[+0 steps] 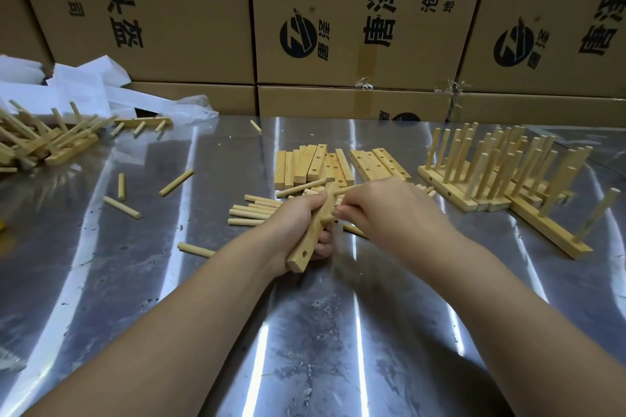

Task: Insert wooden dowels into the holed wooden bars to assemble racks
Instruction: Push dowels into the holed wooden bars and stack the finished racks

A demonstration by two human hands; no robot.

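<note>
Left hand (298, 217) is gripping a holed wooden bar (311, 240), fingers wrapped round it, holding it tilted above the desk (169, 281). Right hand (382, 210) is pinching a dowel (345, 189), its tip meeting the bar's far end. The hole is hidden. Risk: an off-axis push could be jamming the dowel crooked or twisting the bar loose.

Shiny metal table (101, 281) (streaked with glare) — cardboard boxes (189, 10) stacked behind.

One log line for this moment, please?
left hand grips holed bar | right hand pinches dowel at bar | assembled racks stand right
</note>
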